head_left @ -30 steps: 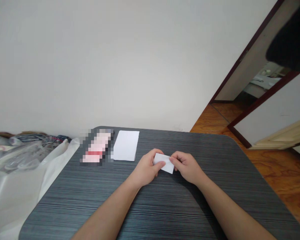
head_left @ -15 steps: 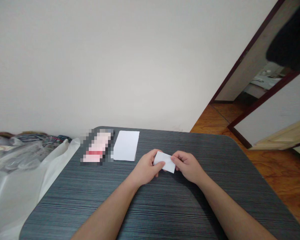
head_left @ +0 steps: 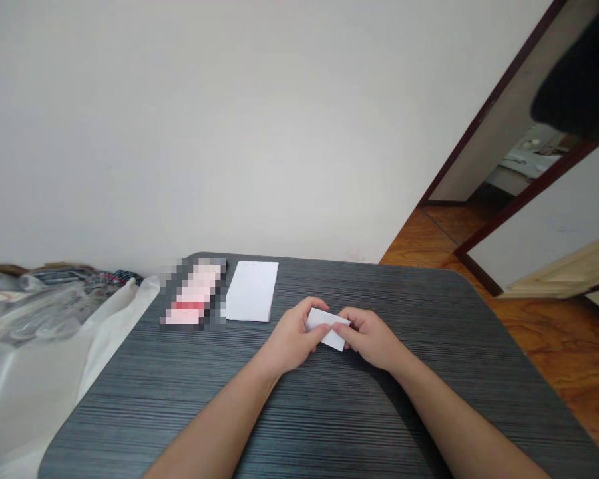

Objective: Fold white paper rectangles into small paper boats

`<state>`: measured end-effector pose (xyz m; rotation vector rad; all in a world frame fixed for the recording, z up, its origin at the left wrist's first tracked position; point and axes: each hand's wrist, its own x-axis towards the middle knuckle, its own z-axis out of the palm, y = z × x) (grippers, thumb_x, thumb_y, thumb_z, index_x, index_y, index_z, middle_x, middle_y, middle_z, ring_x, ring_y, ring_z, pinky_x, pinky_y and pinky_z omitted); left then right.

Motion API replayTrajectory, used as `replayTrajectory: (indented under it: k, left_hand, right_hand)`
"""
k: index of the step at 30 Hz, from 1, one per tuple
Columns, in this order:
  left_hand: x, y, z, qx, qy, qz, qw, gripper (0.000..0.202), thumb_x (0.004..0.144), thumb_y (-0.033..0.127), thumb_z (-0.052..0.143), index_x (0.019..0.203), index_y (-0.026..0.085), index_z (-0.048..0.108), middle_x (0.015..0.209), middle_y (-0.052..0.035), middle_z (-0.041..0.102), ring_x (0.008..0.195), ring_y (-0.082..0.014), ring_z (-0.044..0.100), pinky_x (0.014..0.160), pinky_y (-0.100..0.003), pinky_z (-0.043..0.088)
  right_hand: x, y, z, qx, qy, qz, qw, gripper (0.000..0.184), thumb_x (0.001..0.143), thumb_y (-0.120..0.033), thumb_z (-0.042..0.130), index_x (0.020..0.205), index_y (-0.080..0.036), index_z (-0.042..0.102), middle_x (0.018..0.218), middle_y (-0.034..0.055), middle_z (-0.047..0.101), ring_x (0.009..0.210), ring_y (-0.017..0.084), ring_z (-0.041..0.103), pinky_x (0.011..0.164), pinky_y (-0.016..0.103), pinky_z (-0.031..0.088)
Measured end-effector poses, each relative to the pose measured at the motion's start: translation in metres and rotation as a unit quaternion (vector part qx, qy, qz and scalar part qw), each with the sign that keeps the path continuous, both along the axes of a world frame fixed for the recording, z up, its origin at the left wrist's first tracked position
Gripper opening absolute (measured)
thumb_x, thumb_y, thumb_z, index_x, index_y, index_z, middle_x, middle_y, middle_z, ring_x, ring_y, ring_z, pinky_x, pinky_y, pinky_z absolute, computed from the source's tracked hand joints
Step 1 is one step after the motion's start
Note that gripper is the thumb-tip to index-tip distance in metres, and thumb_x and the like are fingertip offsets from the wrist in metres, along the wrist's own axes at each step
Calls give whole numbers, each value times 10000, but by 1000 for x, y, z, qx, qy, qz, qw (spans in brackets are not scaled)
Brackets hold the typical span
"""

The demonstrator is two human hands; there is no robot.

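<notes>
head view | left grip (head_left: pixel 292 336), right grip (head_left: pixel 372 339) | both pinching small white paper (head_left: pixel 328 320) | forearms angled inward

White paper piece (head_left: pixel 330 338) between left hand (head_left: pixel 292 337) and right hand (head_left: pixel 370 339): fingers cover part of it, full outline unconfirmed. Left forearm (head_left: pixel 214 419) and right forearm (head_left: pixel 459 412) run off the bottom edge. Pixelated packet (head_left: pixel 194 294) ahead-left of the hands: pink, red band, print unreadable. Plastic-wrapped heap (head_left: pixel 40 309) far left, cut off by the edge, contents unclear. Dark cloth (head_left: pixel 576 73) far ahead-right, cut off. Pale items (head_left: pixel 522 163) past a door frame (head_left: pixel 502 86), too small to identify.
</notes>
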<state>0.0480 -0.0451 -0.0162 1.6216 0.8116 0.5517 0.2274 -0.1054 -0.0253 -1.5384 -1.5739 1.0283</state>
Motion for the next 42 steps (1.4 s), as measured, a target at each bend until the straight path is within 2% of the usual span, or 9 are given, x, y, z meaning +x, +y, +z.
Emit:
replayTrajectory:
  k: [8,16,23,35,40,42]
  left_hand:
    - [0,0,-3,-7,-3,2,1000,318,790,290,555,1090,198,505,556,55,493,457,-82,468,427,-164,338]
    - [1,2,-5,-23,-32,11,999,270,798,271,543,1051,198,481,649,48,493,448,-62,461,401,-161,347]
    - [0,2,-6,-31,-35,18,999,269,802,280,546,1051,201,479,666,45,499,443,-58,465,391,-159,345]
    - [0,4,-7,-65,-46,7,997,352,802,314,546,1118,184,465,544,60,481,426,-78,479,396,-157,353]
    - [0,5,-7,-67,-55,14,996,360,796,296,554,1127,194,456,578,56,490,441,-70,481,397,-147,349]
    - [0,5,-8,-71,-66,22,995,366,794,282,554,1132,200,440,610,54,490,441,-61,469,392,-144,342]
  right_hand:
    - [0,1,0,3,-31,-8,999,261,862,-318,512,650,-168,544,562,-16,565,534,109,506,516,211,362]
    - [8,1,1,-22,37,-24,999,273,869,-299,496,647,-157,568,557,2,598,498,103,534,515,211,401]
    - [9,2,2,-34,62,-29,997,290,879,-284,479,637,-156,573,530,-9,573,461,83,494,466,194,365]
    - [10,2,7,-23,71,-16,997,335,887,-322,476,622,-145,576,543,4,576,481,89,502,483,203,381]
    - [9,2,0,-24,83,-30,996,352,881,-356,480,605,-149,555,518,-5,545,462,85,482,467,201,379]
    - [10,2,-4,-16,86,-29,996,333,894,-358,455,682,-144,598,546,-2,551,473,87,483,469,204,383]
